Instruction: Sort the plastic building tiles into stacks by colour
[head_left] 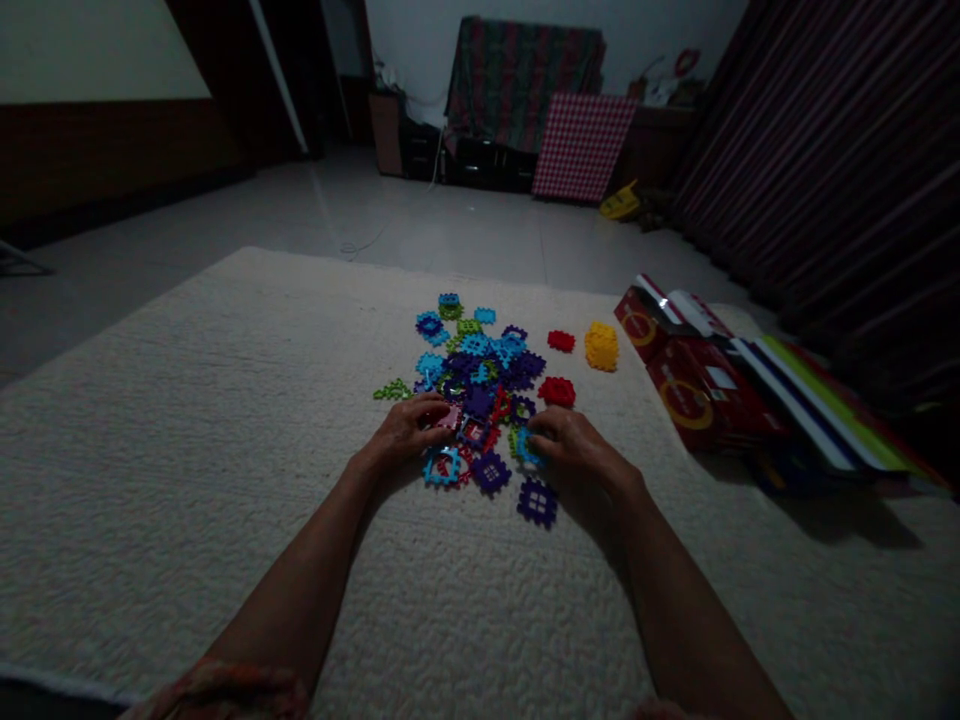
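A heap of flat plastic interlocking tiles (480,372) in blue, purple, red and green lies on a cream rug (225,420). My left hand (409,432) rests at the heap's near left edge, fingers curled over a pinkish tile. My right hand (574,452) sits at the near right edge, its fingers bent onto a light blue tile (525,450). Whether either hand grips its piece is unclear. A purple tile (537,502) lies just under my right hand, and a blue ring-shaped tile (444,467) below my left.
A yellow stack of tiles (601,346) and two red tiles (560,341) lie right of the heap. Red cardboard boxes and coloured flat sheets (720,385) sit at the rug's right side. Dark striped curtains hang at right; furniture stands by the far wall.
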